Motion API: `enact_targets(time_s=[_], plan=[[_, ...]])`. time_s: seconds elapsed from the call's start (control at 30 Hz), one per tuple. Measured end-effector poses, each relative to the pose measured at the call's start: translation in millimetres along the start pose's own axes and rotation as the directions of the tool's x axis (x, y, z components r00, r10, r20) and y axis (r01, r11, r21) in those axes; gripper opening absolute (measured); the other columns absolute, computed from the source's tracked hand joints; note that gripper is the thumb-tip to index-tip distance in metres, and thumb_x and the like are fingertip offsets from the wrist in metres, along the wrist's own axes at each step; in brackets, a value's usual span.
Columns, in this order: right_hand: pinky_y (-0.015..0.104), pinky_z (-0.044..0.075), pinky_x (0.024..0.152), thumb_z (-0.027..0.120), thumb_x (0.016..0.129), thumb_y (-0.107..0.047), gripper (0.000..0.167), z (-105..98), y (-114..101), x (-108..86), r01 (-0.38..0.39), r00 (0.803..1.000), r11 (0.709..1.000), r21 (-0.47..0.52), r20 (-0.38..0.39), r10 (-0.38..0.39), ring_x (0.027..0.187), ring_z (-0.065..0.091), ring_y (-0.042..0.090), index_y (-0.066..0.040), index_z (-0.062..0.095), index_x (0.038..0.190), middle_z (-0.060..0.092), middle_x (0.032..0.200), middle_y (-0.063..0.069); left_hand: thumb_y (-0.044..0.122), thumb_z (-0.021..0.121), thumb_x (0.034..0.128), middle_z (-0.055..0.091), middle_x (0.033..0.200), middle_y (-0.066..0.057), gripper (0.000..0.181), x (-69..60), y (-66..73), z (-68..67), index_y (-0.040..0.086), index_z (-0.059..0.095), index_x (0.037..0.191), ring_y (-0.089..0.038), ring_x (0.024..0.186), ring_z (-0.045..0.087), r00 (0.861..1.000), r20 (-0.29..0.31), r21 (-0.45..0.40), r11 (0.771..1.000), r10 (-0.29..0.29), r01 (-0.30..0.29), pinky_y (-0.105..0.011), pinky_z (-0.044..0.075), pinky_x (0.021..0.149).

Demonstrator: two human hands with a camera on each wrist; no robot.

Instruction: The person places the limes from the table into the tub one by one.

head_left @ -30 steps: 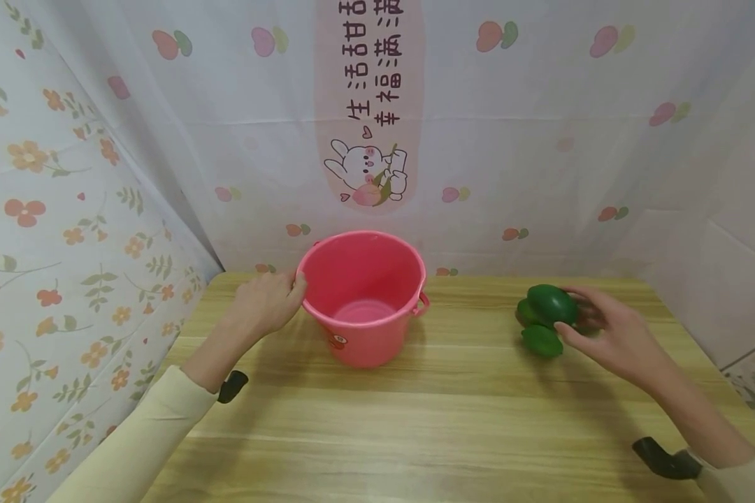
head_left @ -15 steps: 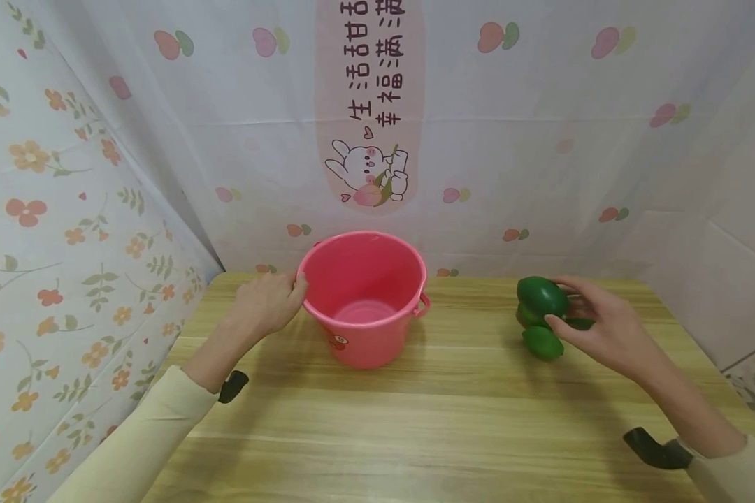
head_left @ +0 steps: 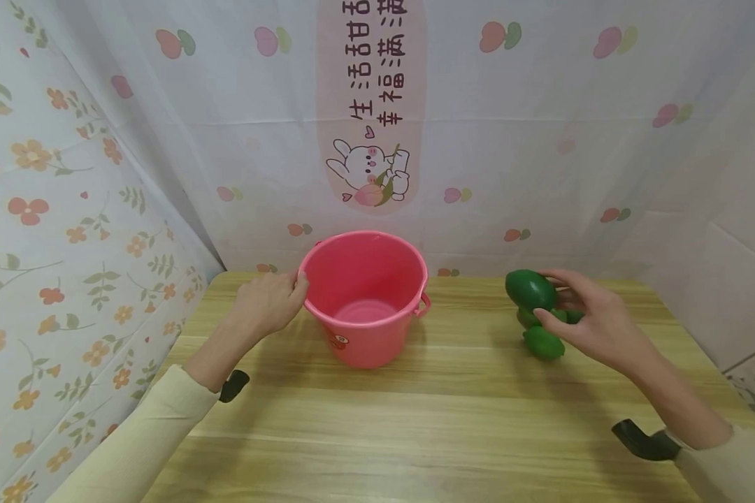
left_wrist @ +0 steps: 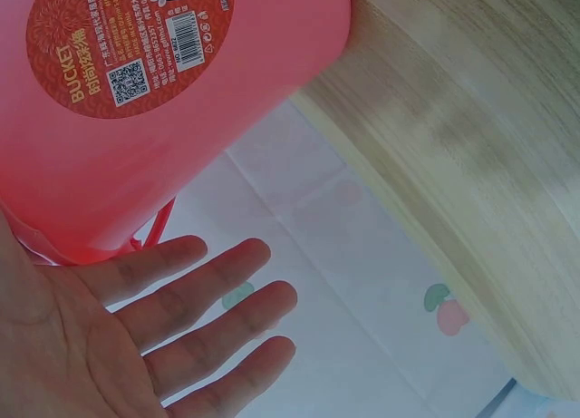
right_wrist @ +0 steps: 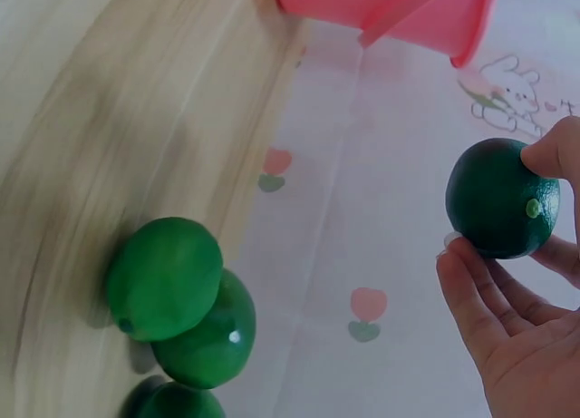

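My left hand [head_left: 269,302] is at the left rim of a pink bucket [head_left: 377,342], its thumb hooked over the edge. In the left wrist view the other fingers [left_wrist: 227,296] stretch out straight beside the bucket's outer wall. My right hand [head_left: 594,318] holds a glossy dark green oval fruit [head_left: 530,290] between thumb and fingers. The right wrist view shows this fruit with a pale stem spot, raised off the table. Below it lie a green lime [head_left: 544,344] and two more green fruits, partly covered by the hand and the held fruit.
The wood-grain table [head_left: 377,433] ends at a printed white curtain [head_left: 258,154] just behind the bucket. A floral curtain [head_left: 69,244] hangs along the left side. The bucket's handle [head_left: 423,305] sticks out at its right.
My right hand has lifted the dark green fruit a little and carried it left, uncovering more of the fruits below. The left hand and bucket have stayed in place.
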State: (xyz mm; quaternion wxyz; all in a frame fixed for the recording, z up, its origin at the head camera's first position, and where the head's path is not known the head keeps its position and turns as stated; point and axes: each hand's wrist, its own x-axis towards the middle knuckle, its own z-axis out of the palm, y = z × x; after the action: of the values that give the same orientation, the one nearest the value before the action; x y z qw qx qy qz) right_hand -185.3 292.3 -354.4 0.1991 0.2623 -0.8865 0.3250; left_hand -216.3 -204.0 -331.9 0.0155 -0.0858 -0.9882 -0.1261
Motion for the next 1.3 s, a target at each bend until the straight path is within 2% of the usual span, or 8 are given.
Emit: enact_targets(time_s=[0.33,0.63,0.97,1.3], plan=[[0.013,0.048,0.083,0.082,0.078,0.006,0.068,3.6,-11.0,10.9,0.021,1.000,0.999,0.047,0.015,-0.022,0.093,0.066,0.011,-0.004,0.055,0.139,0.063,0.118,0.010,0.037,0.029,0.1074,0.054,0.074,-0.006,0.041,-1.0,0.5,-0.4,0.012,0.058,0.094,-0.029,0.069,0.056,1.000,0.003,0.003,1.000,-0.008,0.008,-0.044,0.045,0.059],[0.014,0.048,0.084,0.084,0.078,0.005,0.071,7.4,-18.1,17.2,0.043,0.999,0.997,0.071,0.020,-0.045,0.097,0.064,0.009,-0.005,0.055,0.141,0.062,0.122,0.011,0.037,0.029,0.1075,0.053,0.072,-0.005,0.041,-0.3,0.8,-0.4,0.012,0.058,0.093,-0.028,0.068,0.056,1.000,-0.007,0.004,1.000,-0.002,0.002,-0.044,0.044,0.057],[0.015,0.049,0.083,0.084,0.078,0.002,0.068,13.1,-24.8,25.9,0.074,0.997,0.996,0.058,0.024,-0.075,0.099,0.065,0.021,-0.006,0.056,0.140,0.062,0.123,0.008,0.037,0.030,0.1075,0.053,0.073,-0.006,0.040,-0.3,0.8,-0.3,0.012,0.058,0.096,-0.027,0.067,0.055,1.000,0.000,-0.011,1.000,-0.004,0.004,-0.043,0.044,0.057],[0.019,0.052,0.082,0.083,0.076,0.005,0.068,20.7,-33.7,36.0,0.140,0.990,0.987,0.084,0.014,-0.141,0.099,0.065,0.012,-0.005,0.058,0.138,0.063,0.121,0.005,0.037,0.030,0.1076,0.053,0.073,-0.006,0.040,-0.4,0.8,-0.4,0.012,0.057,0.092,-0.028,0.067,0.055,1.000,0.006,-0.008,1.000,-0.004,0.004,-0.042,0.044,0.056]])
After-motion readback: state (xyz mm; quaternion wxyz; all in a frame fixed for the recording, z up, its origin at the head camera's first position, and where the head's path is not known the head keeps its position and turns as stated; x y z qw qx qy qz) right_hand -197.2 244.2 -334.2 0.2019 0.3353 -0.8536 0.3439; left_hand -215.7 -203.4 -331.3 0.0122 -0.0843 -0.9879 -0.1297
